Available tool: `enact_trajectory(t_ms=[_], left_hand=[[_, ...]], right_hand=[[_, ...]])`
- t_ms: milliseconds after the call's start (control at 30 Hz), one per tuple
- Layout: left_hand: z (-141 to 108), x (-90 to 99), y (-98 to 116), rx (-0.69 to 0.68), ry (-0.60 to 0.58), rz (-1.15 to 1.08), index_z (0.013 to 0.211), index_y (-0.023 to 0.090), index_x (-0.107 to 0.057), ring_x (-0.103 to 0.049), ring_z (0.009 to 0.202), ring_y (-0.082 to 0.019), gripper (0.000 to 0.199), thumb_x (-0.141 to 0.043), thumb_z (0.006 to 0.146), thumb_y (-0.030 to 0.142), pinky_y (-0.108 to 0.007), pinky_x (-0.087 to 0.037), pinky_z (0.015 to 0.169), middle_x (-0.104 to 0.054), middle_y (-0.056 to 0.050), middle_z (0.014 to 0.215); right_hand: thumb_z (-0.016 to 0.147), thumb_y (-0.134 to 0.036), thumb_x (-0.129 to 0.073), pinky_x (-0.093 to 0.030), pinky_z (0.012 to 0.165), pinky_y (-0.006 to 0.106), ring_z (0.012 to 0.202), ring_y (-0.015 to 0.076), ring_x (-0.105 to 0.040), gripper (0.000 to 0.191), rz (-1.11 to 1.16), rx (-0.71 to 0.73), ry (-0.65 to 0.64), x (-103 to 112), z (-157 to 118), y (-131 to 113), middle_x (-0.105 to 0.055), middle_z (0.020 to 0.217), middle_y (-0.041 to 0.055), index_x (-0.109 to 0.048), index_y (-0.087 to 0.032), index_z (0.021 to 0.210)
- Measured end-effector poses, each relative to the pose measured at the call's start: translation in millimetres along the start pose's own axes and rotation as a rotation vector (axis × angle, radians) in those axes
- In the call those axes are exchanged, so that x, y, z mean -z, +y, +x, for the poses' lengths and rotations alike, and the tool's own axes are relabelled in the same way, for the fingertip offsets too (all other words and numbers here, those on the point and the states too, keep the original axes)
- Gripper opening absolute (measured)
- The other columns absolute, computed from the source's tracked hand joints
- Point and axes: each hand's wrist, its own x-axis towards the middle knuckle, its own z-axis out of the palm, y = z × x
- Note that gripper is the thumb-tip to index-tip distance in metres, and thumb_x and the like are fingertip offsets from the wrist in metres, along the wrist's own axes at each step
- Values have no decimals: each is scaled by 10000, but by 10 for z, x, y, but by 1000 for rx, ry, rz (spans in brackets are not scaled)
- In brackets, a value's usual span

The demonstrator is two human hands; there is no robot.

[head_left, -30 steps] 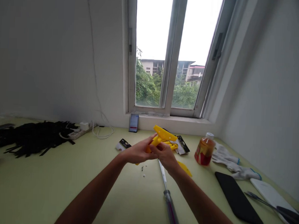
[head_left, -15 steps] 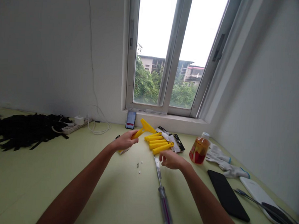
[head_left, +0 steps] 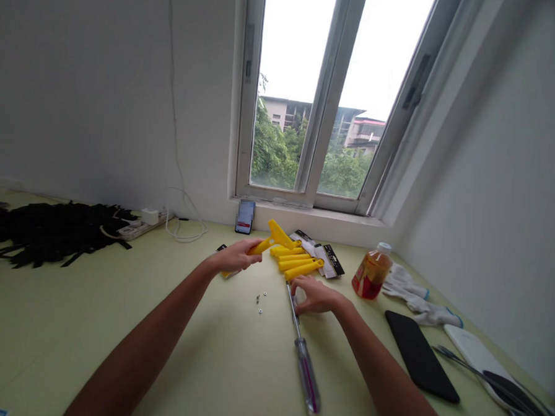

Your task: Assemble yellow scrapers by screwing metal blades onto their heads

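Nearest the camera, the green tabletop [head_left: 42, 351] ran under both bare forearms. The left hand [head_left: 235, 257] was closed around the narrow end of a yellow plastic piece [head_left: 276, 236], a flared, scraper-like part held just above the table, with its broad end pointing away and to the right. A small black-and-white card [head_left: 224, 272] showed beneath and behind that hand; contact between them could not be determined.

The right hand [head_left: 317, 297] was open and cupped, low over the table and closed on nothing visible. Its fingertips [head_left: 297, 291] lay just beside the shaft of a clear-handled screwdriver [head_left: 306, 374], which lay flat on the table; contact with the shaft could not be determined. Three small metal nuts [head_left: 259, 300] lay between the hands.

Farther on, a bundle of yellow plastic handles [head_left: 293, 261] lay on printed packaging cards [head_left: 328, 260]. To the right were an amber plastic bottle [head_left: 371, 275], white work gloves [head_left: 407, 294], a black phone [head_left: 418, 364] and a white board [head_left: 470, 351] with metal tweezers [head_left: 491, 384] across it. To the left lay a heap of black strips [head_left: 48, 233] near a power strip [head_left: 141, 227]. A phone [head_left: 245, 217] stood upright on the windowsill.
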Motion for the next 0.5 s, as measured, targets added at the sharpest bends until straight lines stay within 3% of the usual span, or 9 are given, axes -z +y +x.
enact_trajectory(t_ms=[167, 300, 433, 500], left_hand=[[7, -1, -7, 11, 10, -3, 1149, 154, -543, -445, 539, -83, 429, -583, 793, 390, -199, -387, 478, -537, 8, 798], [12, -37, -2, 13, -21, -14, 1218, 161, -540, -447, 537, -87, 472, -577, 807, 389, -201, -383, 483, -560, 3, 805], [45, -90, -48, 42, -43, -14, 1316, 174, -489, -458, 558, -83, 556, -577, 810, 388, -197, -389, 501, -586, -16, 888], [64, -111, -79, 57, -52, -14, 1318, 171, -489, -463, 558, -80, 559, -580, 807, 378, -199, -387, 501, -590, -25, 918]], right_hand=[[673, -283, -737, -328, 1019, 429, 1192, 278, -466, 360, 28, -31, 45, -57, -308, 24, -590, 1231, 46, -623, -255, 1014], [734, -247, -691, -267, 1070, 437, 1283, 268, -414, 265, 12, -42, 120, -145, -825, -95, -555, 1325, 40, -643, -264, 994], [827, -259, -602, -310, 1062, 433, 1207, 248, -518, 169, 18, 7, 161, -347, -1316, -294, -661, 1188, 39, -679, -299, 972], [856, -282, -560, -301, 1088, 479, 1236, 258, -521, 228, 7, -5, 156, -490, -1506, -362, -659, 1226, 23, -676, -353, 1040]])
